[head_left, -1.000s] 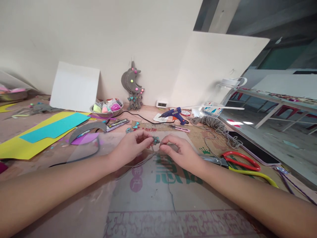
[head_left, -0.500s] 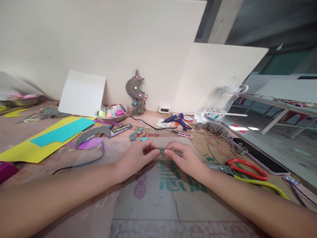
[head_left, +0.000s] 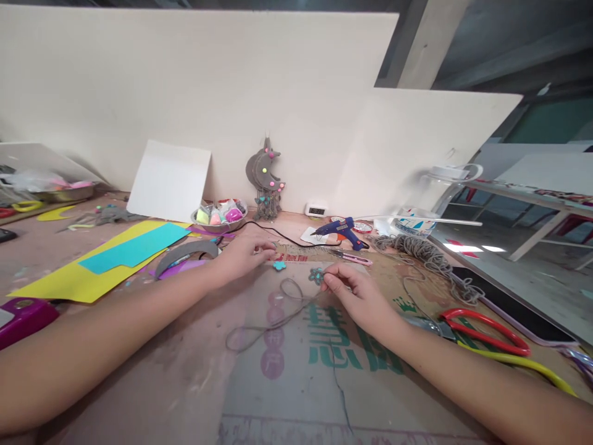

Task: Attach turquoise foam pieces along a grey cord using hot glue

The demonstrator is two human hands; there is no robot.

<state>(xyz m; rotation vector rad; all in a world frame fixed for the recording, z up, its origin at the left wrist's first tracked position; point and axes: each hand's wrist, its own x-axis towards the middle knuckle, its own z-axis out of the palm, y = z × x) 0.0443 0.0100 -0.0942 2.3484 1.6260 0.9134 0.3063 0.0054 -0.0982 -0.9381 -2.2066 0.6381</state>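
Right hand (head_left: 356,295) pinched a small grey flower (head_left: 316,275) by its edge between thumb and forefinger, holding it above the printed cardboard (head_left: 391,272) on the counter (head_left: 34,250). Left hand (head_left: 243,254) hung low over the far part of the work area, its fingers loosely bent and turned downward; whether it held anything under the fingertips could not be told.

Largest of the things about the hands, the grey cord (head_left: 290,319) was likely light and limp, quick to kink or snag, so best drawn by one strand rather than gathered by its loops. The grey flower probably weighed next to nothing and might have been felt, soft enough to bend under a hard squeeze; its rim offered the surest hold. The turquoise flower (head_left: 278,266), lying just beside the left fingertips, seemed thin too, and perhaps needed a fingernail under one petal to lift.

In looks, the cord was thin and dull, spread in a long loop and a smaller round one. The grey flower had rounded petals and turquoise marks, too small to make out exactly. The turquoise flower was one bright colour, its petals rounded.
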